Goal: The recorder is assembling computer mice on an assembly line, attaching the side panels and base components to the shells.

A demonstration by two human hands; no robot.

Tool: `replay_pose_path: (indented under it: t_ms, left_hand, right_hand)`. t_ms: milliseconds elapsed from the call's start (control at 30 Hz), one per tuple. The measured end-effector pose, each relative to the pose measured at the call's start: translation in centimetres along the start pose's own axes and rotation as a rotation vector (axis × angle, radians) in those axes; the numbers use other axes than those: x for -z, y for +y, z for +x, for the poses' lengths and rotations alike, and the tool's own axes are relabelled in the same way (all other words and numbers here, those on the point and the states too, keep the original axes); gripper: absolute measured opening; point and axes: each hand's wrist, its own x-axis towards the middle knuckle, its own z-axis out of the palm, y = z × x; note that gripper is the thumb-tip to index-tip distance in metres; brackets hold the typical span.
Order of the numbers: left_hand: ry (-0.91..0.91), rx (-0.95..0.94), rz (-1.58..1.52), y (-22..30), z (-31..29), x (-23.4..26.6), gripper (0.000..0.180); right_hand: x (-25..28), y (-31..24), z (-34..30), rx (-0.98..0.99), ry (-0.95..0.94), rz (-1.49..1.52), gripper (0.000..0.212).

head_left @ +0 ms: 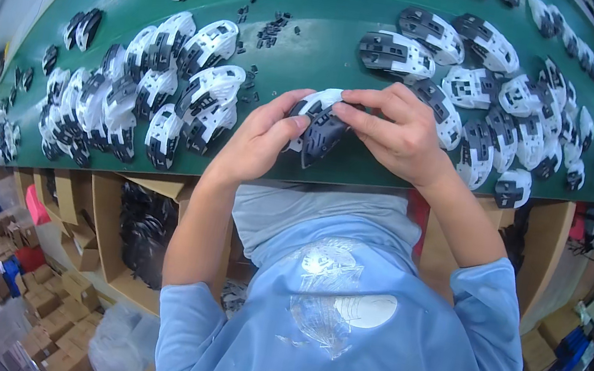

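Both my hands hold one black-and-white plastic mouse shell (318, 129) just above the near edge of the green bench (310, 49). My left hand (262, 138) grips its left side with thumb and fingers. My right hand (397, 131) covers its right side, fingers pressing on its top. A pile of similar shells (149, 94) lies to the left of my hands, and another spread of shells (493, 107) lies to the right. Small black loose parts (270, 28) are scattered on the bench beyond the held shell.
An open cardboard box with black parts (144, 232) stands under the bench at my left. Several cardboard boxes (57, 303) sit on the floor at lower left. More boxes and blue items (565, 341) are at lower right.
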Motion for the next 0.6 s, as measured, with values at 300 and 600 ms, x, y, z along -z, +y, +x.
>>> replay_pose_path:
  t_ms: [300,600]
  left_hand:
    - [0.399,-0.481,-0.305,-3.1,0.5,-3.4,0.090]
    - [0.550,-0.492,-0.542,-3.7,2.1,-7.0,0.077]
  right_hand:
    - [0.9,-2.9,1.1,-0.487,0.128,0.229,0.022]
    - [-1.9,-4.2,0.5,-0.527,0.217,0.291,0.027]
